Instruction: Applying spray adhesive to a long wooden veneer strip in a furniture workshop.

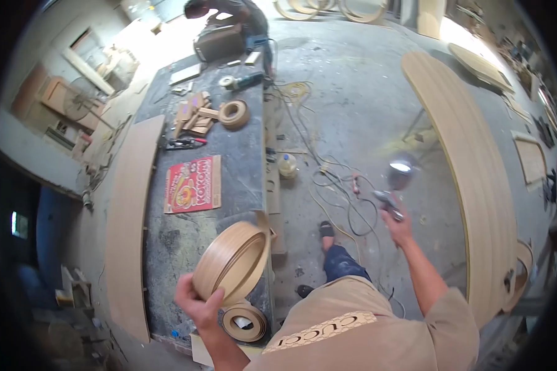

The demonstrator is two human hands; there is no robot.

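Observation:
A coil of wood-grain edge banding [226, 250] is in my left hand [198, 303], whose fingers and thumb pinch its lower rim above the dark workbench. Its loose end curls up at the coil's right side. My right hand [399, 226] is held out over the floor, wrapped round the handle of a silver spray gun [388, 204]. The gun's shiny metal cup [403, 171] is blurred by motion. Below my left hand, another banding coil [244, 323] lies on the bench's near end.
The workbench [235, 179] carries a red printed cardboard piece [193, 185], pliers [185, 143], wood offcuts [195, 114] and another banding coil [233, 115]. Long panels [130, 229] [470, 167] flank both sides. Cables [328, 179] and a bottle [287, 166] are on the floor. A person [247, 18] bends at the far end.

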